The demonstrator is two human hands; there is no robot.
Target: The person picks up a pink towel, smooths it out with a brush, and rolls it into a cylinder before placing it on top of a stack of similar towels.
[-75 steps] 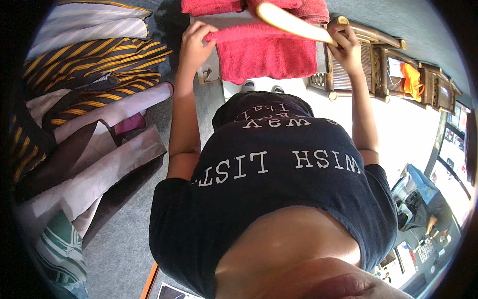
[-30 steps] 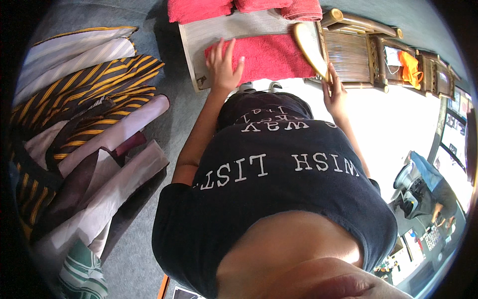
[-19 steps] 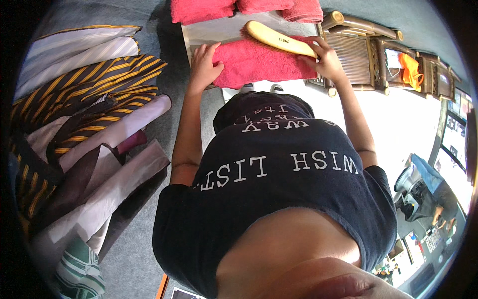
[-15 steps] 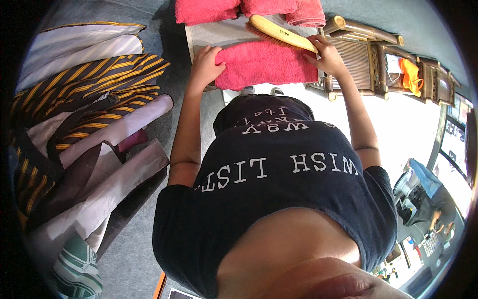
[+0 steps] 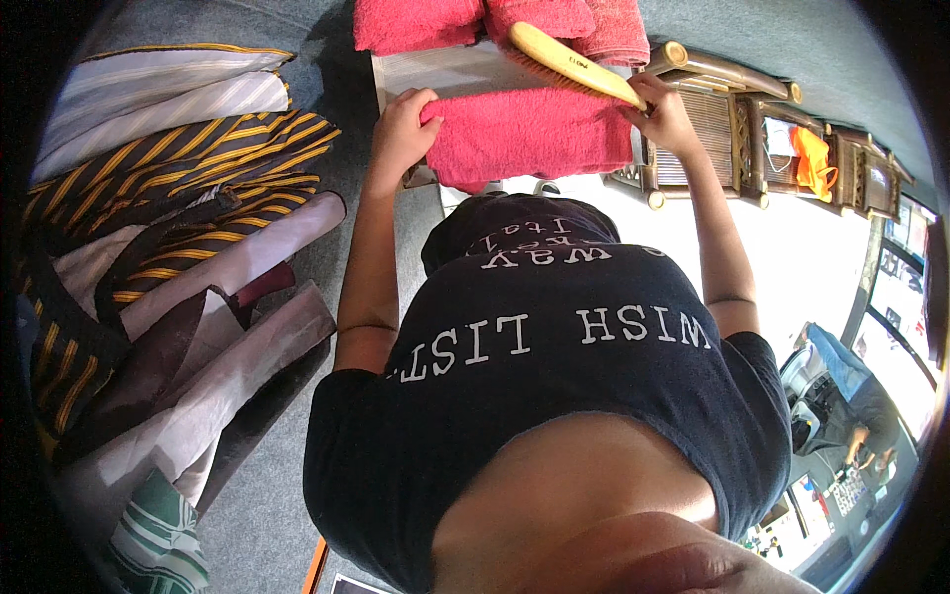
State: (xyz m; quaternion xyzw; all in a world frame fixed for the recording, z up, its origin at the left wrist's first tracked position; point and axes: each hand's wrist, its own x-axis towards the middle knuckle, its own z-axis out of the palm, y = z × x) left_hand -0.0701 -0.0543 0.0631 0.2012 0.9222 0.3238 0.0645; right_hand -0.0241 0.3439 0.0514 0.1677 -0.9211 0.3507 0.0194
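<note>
A folded red towel (image 5: 529, 134) spans the space between my two hands, over a light, low table (image 5: 421, 74). My left hand (image 5: 404, 129) grips its left end, thumb on top and fingers curled round the edge. At the opposite end, my right hand (image 5: 665, 111) pinches the towel's corner. The same hand also holds the narrow end of a wooden brush (image 5: 572, 61), which slants up to the left above the towel with its brown bristles facing down. More folded red towels (image 5: 421, 22) lie side by side along the table's far edge.
Striped and pale fabrics (image 5: 188, 198) are heaped on the left. To the right stand bamboo chairs (image 5: 693, 129), one with an orange cloth (image 5: 813, 163) on it. A person (image 5: 871, 426) sits at a cluttered desk at lower right.
The brush has shifted slightly right and down with my right hand. The towel's near edge hangs a little lower, with a fold showing beneath it.
</note>
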